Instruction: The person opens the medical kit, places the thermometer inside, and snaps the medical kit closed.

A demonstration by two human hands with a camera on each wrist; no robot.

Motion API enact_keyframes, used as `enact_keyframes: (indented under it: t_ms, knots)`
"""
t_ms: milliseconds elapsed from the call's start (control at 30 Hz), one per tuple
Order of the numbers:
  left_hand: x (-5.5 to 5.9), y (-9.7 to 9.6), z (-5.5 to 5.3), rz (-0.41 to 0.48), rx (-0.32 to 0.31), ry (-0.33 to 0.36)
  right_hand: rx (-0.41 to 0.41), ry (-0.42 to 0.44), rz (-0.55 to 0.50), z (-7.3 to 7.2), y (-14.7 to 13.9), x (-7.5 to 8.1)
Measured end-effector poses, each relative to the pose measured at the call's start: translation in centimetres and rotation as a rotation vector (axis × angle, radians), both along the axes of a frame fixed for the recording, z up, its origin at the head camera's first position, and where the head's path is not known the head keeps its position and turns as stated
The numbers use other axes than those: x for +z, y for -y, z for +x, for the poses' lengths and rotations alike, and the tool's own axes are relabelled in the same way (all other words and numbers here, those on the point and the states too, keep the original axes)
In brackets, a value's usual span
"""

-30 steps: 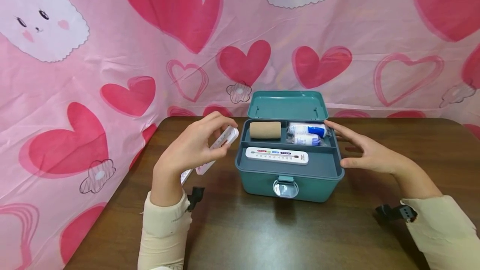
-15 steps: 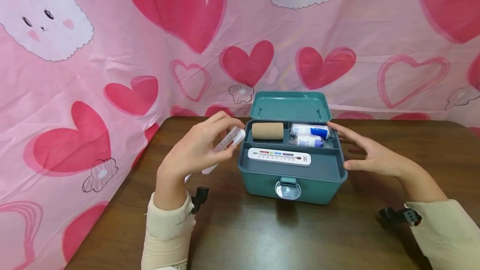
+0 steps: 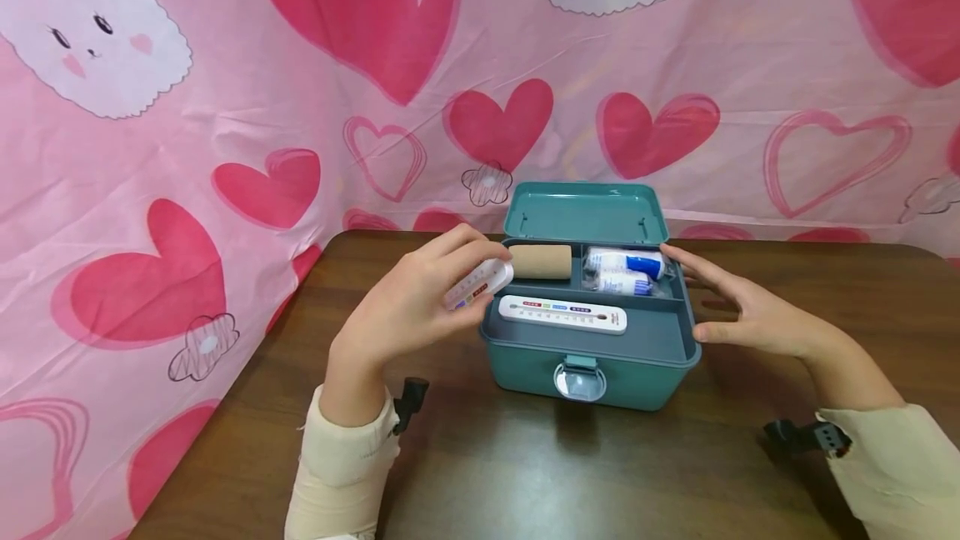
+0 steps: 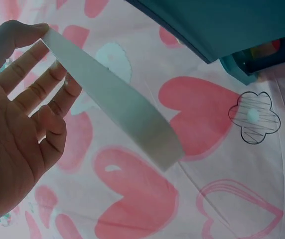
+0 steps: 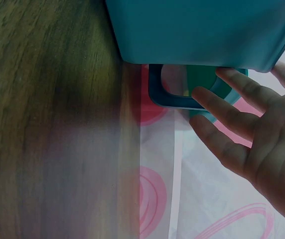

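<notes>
One clear clasp hangs on the near face of the teal box. Beside the box's left rim, my left hand pinches a white thermometer between thumb and fingers; my right hand touches its right rim, fingers parted, gripping nothing. A second thermometer lies in its front compartment, a tan roll and wrapped rolls in its rear ones.

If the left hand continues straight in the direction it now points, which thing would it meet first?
Probably the brown roll in the teal box, just beyond the left hand and its held thermometer in the head view. Depth is unclear; if lower, the box's left rim would likely come first.
</notes>
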State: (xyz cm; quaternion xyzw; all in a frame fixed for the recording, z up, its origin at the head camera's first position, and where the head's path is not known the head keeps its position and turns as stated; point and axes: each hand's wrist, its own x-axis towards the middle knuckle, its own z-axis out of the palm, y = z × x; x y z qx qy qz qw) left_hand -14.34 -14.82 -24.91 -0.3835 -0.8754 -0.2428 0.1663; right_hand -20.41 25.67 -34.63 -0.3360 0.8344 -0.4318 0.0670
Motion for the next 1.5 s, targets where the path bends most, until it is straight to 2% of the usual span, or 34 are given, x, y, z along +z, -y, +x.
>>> enact_keyframes:
  t_ms: [200, 333, 600, 767, 1000, 1500]
  knots:
    - [0.1, -0.7, 0.3, -0.004, -0.054, -0.110, 0.000, 0.002, -0.003, 0.0, -0.1, 0.0]
    - [0.0, -1.2, 0.1, -0.015, -0.085, -0.155, -0.004, 0.003, -0.005, 0.1, -0.1, 0.0]
    - [-0.1, -1.9, 0.0, -0.035, -0.133, -0.167, 0.001, 0.022, -0.008, 0.1, 0.5, -0.3]
    - [0.3, -2.7, -0.1, -0.058, -0.182, -0.192, -0.002, 0.024, -0.002, 0.1, 0.5, -0.3]
    - [0.8, -3.6, 0.1, -0.044, -0.225, -0.233, -0.003, 0.019, 0.004, 0.1, 0.3, -0.1]
    - [1.2, -5.7, -0.2, -0.018, -0.316, -0.210, 0.007, 0.019, 0.009, 0.0, 0.1, 0.2]
